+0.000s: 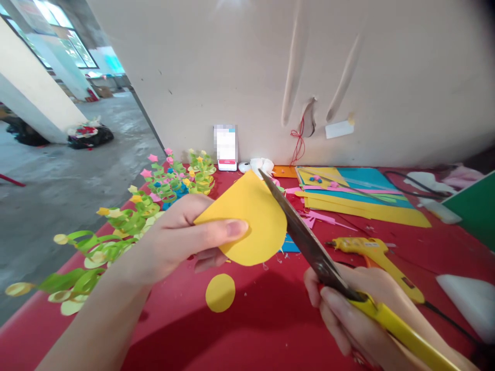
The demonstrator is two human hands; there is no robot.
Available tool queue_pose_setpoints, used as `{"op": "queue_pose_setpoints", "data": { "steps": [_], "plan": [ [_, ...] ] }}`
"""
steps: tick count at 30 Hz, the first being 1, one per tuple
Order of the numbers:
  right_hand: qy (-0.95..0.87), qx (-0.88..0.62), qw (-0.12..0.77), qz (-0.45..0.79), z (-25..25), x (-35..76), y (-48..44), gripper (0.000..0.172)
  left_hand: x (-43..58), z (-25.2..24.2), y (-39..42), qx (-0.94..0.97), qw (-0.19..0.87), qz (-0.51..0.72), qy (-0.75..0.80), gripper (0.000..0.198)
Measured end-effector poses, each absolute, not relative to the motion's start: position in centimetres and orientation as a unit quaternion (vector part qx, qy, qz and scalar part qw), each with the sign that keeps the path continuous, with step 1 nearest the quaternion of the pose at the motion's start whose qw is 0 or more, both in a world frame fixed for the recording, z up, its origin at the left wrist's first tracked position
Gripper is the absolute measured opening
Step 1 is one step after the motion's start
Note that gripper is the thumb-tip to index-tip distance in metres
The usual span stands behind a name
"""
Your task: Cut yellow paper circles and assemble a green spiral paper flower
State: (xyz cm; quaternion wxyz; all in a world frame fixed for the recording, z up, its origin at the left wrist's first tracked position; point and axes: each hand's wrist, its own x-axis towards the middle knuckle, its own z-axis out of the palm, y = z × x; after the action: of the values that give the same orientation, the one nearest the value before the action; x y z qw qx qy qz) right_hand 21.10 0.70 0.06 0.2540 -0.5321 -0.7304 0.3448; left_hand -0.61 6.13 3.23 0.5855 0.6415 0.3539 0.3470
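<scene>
My left hand (pixel 193 232) pinches a piece of yellow paper (pixel 255 206), thumb on top and fingers underneath. The paper's lower and right edges are cut in a curve, while its top comes to a corner. In my right hand (pixel 348 309) are scissors (pixel 309 247) with yellow handles, their blades pointing up and to the left. The blades lie along the paper's right edge; whether they grip it I cannot tell. Below the left hand, a small yellow paper circle (pixel 220 292) lies flat on the red tabletop (pixel 247 340).
Curly paper plants with stars (pixel 143 206) line the table's left side. A phone (pixel 226 149) leans on the back panel. At right are a yellow hot glue gun (pixel 371 247), coloured paper sheets (pixel 371 190), pink scraps (pixel 325 219) and a green board (pixel 475 211).
</scene>
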Motion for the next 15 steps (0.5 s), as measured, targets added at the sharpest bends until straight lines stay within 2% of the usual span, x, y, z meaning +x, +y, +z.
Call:
{"op": "queue_pose_setpoints", "data": {
  "steps": [7, 12, 15],
  "plan": [
    [-0.737, -0.531, 0.255, 0.332, -0.24, 21.22, 0.31, 0.03, -0.42, 3.48, 6.21, 0.632, 0.588, 0.346, 0.367, 0.036],
    [-0.718, -0.532, 0.259, 0.368, -0.28, 21.25, 0.55, 0.023, -0.28, 3.64, 6.17, 0.628, 0.59, 0.347, 0.371, 0.036],
    [-0.685, -0.54, 0.297, 0.387, 0.21, 21.01, 0.83, 0.018, -0.23, 3.65, 6.17, 0.617, 0.595, 0.347, 0.382, 0.035]
  ]
}}
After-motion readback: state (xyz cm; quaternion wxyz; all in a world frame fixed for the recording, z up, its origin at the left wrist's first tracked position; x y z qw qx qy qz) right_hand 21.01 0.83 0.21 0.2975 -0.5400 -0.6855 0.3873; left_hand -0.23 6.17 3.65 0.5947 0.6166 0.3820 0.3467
